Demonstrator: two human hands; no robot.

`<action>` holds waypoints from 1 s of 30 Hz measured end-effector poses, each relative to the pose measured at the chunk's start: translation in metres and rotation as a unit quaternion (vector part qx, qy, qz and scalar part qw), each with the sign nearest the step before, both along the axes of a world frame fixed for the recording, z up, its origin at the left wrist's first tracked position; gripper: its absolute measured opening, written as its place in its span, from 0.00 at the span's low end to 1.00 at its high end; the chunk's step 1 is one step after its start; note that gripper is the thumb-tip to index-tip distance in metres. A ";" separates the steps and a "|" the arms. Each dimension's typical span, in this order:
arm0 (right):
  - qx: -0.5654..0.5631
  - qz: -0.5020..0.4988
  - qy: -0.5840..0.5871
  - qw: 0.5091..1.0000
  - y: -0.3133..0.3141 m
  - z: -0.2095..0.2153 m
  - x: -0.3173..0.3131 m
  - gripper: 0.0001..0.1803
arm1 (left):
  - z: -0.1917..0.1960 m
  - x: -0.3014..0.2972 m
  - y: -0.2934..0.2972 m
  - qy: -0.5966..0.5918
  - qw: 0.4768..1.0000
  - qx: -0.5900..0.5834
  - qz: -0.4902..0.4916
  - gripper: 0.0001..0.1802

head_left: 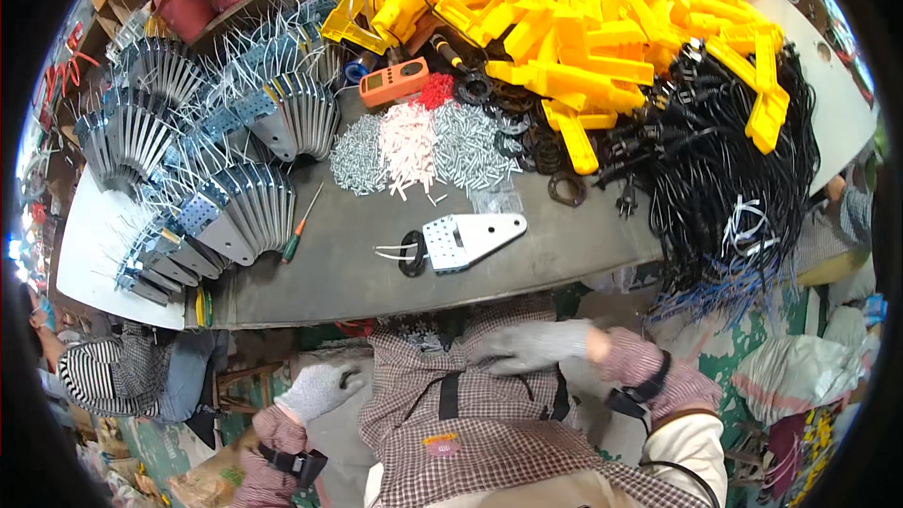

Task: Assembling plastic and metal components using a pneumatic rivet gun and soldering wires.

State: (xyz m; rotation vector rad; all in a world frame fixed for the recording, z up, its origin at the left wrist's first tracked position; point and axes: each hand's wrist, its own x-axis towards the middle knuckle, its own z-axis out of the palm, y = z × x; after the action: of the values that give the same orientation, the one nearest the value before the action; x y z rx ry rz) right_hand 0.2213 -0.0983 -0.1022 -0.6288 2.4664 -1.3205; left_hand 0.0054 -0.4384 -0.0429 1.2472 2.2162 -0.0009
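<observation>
My left hand (320, 388), in a grey glove, hangs beside my lap below the table edge, its fingers loosely curved with nothing visible in them. My right hand (527, 346), gloved too, lies stretched out over my checked apron (404, 390), its fingers slightly blurred. Neither hand touches the table. On the dark mat (357, 273), nearest to both, lies a silvery metal bracket (480, 239) with a perforated blue-grey end, its narrow tip pointing right. A black ring (412, 254) sits at its left end, with white wires (388, 252) reaching out leftward.
Fanned metal plates with white wires (235, 216) fill the left. A screwdriver (302, 226) lies beside them. Behind the bracket are screws (470, 146), pink sleeves (406, 146) and an orange meter (393, 83). Yellow housings (583, 38) and black power cords (724, 179) crowd the right.
</observation>
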 end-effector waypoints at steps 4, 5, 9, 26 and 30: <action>-0.049 -0.110 0.027 0.992 0.045 0.119 0.013 0.19 | 0.100 -0.005 0.120 0.064 0.909 0.368 -0.185 0.35; -0.013 -0.179 0.104 0.978 0.054 0.117 0.006 0.16 | 0.112 -0.013 0.143 0.093 0.912 0.341 -0.208 0.44; 0.131 -0.250 0.209 0.936 0.069 0.126 -0.039 0.19 | 0.095 -0.055 0.192 0.081 0.940 0.218 -0.250 0.55; 0.248 -0.237 0.174 0.923 0.062 0.102 -0.071 0.26 | 0.050 -0.064 0.210 -0.033 0.936 0.313 -0.157 0.47; 0.299 -0.298 0.267 0.866 0.068 0.160 -0.058 0.19 | 0.037 -0.070 0.205 -0.006 0.928 0.329 -0.177 0.49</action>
State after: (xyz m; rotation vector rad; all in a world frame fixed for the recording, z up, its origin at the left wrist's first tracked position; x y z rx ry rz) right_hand 0.1638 -0.0306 0.0577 -0.0538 3.4756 -0.4381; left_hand -0.0648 -0.2336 -0.0064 1.9790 2.0049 0.6547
